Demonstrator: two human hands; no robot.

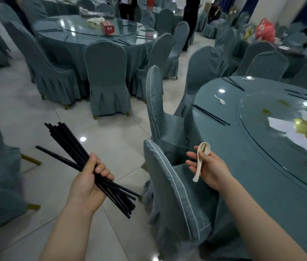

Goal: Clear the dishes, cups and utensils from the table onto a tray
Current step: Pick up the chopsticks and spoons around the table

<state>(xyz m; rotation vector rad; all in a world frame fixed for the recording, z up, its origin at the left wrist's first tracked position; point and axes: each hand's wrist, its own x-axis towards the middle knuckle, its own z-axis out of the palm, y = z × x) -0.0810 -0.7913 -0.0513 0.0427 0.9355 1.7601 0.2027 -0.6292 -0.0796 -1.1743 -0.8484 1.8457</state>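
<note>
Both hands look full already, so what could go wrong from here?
The chopsticks in the left hand splay unevenly, so one might slip out onto the floor. The right hand holds the spoon loosely in its fingers; reaching for the pair on the table could drop it.

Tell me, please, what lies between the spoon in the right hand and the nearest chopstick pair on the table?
In the head view, only a chair back and bare table edge separate the spoon from the chopstick pair.
</note>
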